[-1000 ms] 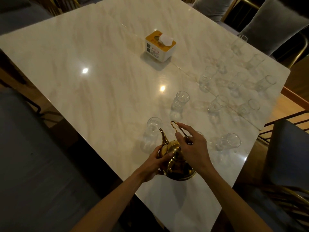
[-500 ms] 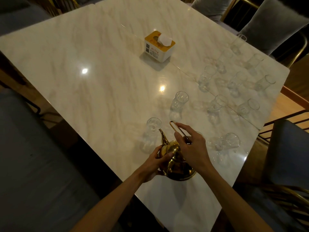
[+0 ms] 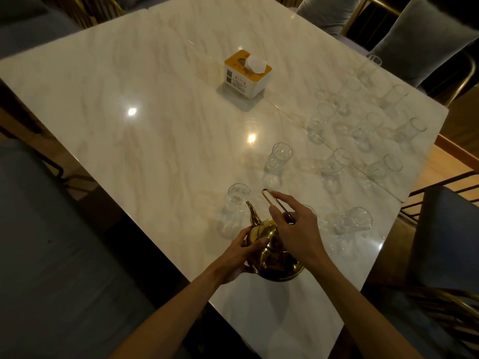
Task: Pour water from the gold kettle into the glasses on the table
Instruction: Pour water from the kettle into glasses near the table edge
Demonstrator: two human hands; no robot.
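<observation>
The gold kettle (image 3: 269,252) stands near the front edge of the marble table (image 3: 145,130), its spout pointing up and away toward a clear glass (image 3: 234,208) just beyond it. My left hand (image 3: 242,252) grips the kettle's body from the left, thumb across the lid. My right hand (image 3: 295,229) pinches the thin wire handle (image 3: 272,200), which is raised above the lid. Several more clear glasses stand to the right, the nearest ones at centre (image 3: 277,164) and beside my right hand (image 3: 350,224).
A yellow and white tissue box (image 3: 246,76) sits mid-table beyond the glasses. Grey cushioned chairs with gold frames (image 3: 425,40) line the far right side, and a dark chair (image 3: 445,242) stands close at the right. A seam runs across the tabletop among the glasses.
Almost nothing has moved. Both hands keep their hold on the kettle, which stays on the table.
</observation>
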